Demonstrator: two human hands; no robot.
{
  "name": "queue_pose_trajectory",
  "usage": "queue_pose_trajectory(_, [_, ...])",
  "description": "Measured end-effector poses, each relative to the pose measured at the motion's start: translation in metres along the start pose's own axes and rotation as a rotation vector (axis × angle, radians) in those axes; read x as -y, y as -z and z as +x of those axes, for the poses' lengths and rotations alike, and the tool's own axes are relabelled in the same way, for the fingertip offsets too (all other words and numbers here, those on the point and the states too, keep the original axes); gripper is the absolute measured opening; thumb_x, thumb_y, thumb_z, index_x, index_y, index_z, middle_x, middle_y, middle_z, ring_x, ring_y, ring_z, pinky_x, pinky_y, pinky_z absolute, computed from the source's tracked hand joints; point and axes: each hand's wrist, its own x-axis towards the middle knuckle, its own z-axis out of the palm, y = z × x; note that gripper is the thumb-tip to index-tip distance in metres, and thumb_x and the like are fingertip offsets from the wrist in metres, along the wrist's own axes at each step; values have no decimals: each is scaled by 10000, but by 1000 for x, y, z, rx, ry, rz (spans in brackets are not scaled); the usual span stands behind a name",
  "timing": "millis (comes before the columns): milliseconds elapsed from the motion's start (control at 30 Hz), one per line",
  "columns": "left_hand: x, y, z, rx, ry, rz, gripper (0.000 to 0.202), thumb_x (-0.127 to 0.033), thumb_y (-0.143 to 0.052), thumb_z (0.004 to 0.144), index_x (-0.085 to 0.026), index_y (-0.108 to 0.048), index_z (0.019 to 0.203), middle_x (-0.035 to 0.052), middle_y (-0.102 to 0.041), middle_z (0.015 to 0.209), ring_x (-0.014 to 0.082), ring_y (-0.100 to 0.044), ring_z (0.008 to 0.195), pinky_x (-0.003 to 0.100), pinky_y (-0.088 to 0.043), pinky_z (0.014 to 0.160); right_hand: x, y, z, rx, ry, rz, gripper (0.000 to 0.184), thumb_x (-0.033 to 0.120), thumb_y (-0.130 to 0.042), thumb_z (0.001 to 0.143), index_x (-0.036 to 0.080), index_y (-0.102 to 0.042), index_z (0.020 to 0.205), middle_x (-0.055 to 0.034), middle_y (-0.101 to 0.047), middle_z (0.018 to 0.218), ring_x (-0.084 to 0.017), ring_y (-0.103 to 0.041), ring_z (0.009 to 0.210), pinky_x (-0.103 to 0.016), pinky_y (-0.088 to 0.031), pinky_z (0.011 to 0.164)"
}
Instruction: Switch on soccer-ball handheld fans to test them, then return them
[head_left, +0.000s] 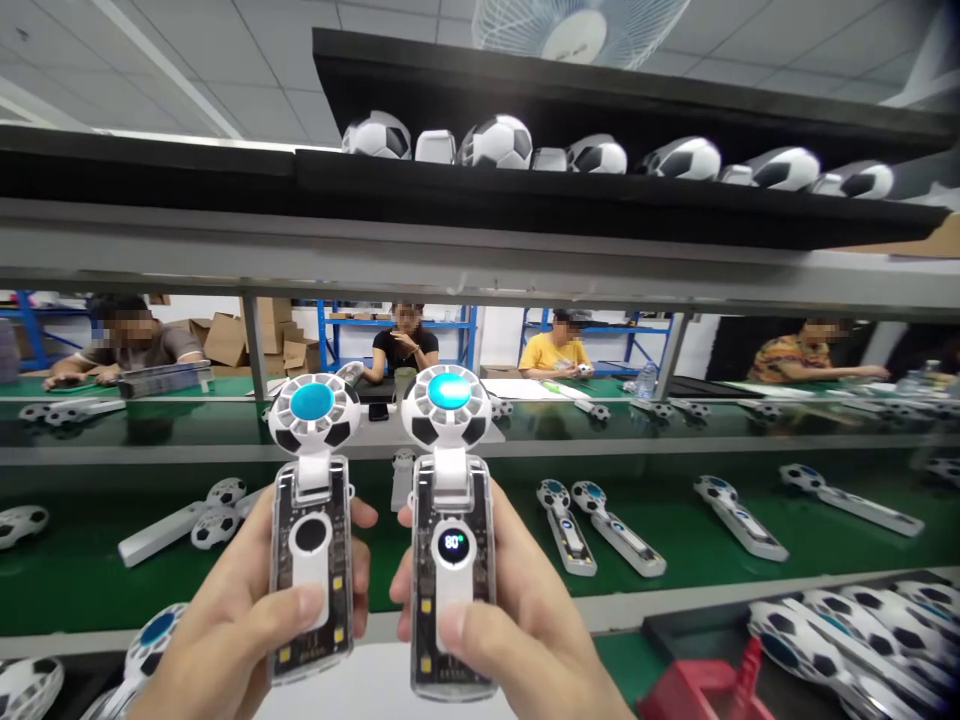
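Two handheld fans with football-patterned heads stand upright side by side in front of me. My left hand [232, 620] is wrapped round the left handheld fan [311, 470], thumb on its white front strip; its round display is dark. Around the right handheld fan [451, 475] my right hand [517, 610] is closed, the thumb low on the white strip. That fan's display is lit and reads about 80. Both heads have a blue centre disc, and the handles are clear-cased with dark circuitry inside.
More football fans lie on the green conveyor belt [510, 540]. A black tray [697, 625] of fans and a red plastic holder [701, 690] are at lower right. Footballs-patterned heads line the black overhead shelf [525, 200]. Several people sit across the line, one in a yellow shirt [555, 352].
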Motion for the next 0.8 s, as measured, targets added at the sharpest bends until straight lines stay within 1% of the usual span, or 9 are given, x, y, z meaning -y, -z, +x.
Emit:
queue_pose_trajectory(100, [-1,0,0,12,10,17,635,-482,-772,639,-259,-524,1180,22,-695,789,250,-651,741,322,-532,678,2,1,-1,25,1,18,625,222,-644,811,273,-450,1403,-16,-682,932,-186,-632,815,-296,-492,756])
queue_pose_trajectory(167, [-2,1,-1,27,10,27,619,-489,-760,651,-262,-520,1175,17,-693,788,244,-646,737,317,-526,675,5,1,-2,39,-8,41,632,215,-656,806,285,-450,1399,-17,-677,997,-195,-635,909,-300,-490,814])
queue_pose_trajectory(233, [-3,1,-1,37,12,34,602,-497,-748,663,-267,-520,1170,8,-681,781,233,-635,721,303,-514,654,7,0,-3,3,-27,39,653,220,-667,804,290,-435,1411,-26,-667,1064,-218,-621,1019,-313,-484,860])
queue_pose_trajectory(267, [-3,2,-1,39,16,39,598,-503,-745,665,-270,-521,1167,6,-676,778,229,-630,714,298,-507,643,8,0,-4,-20,-36,34,674,236,-677,801,285,-419,1422,-33,-666,1070,-227,-620,1025,-319,-485,856])
queue_pose_trajectory(400, [-4,2,-1,43,25,55,606,-521,-738,666,-275,-524,1177,13,-668,783,244,-630,713,311,-507,642,7,0,-3,-61,-50,10,771,331,-723,770,240,-366,1447,-41,-682,931,-204,-621,809,-312,-484,754])
queue_pose_trajectory(567, [-1,3,-1,44,26,43,589,-507,-745,671,-274,-546,1173,16,-674,801,232,-628,725,303,-523,660,6,-1,-2,-49,-71,26,752,346,-732,772,253,-381,1431,-31,-681,914,-193,-613,797,-288,-486,720])
queue_pose_trajectory(667, [3,9,2,92,10,49,573,-492,-732,699,-273,-542,1194,26,-679,826,235,-632,741,306,-528,669,5,0,-1,-33,-52,44,722,314,-735,766,257,-413,1410,-24,-688,905,-180,-619,786,-263,-491,690])
queue_pose_trajectory(767, [7,15,5,161,-2,60,556,-474,-720,724,-278,-536,1210,28,-673,833,237,-636,744,310,-531,667,4,4,1,-25,-53,76,616,246,-716,775,239,-483,1346,-28,-706,914,-167,-646,799,-245,-501,701])
queue_pose_trajectory(800, [8,16,5,160,1,55,553,-466,-720,727,-279,-535,1213,30,-674,838,239,-640,747,314,-534,669,4,5,1,-11,-52,95,571,224,-711,780,233,-512,1316,-30,-713,921,-161,-659,799,-240,-506,706])
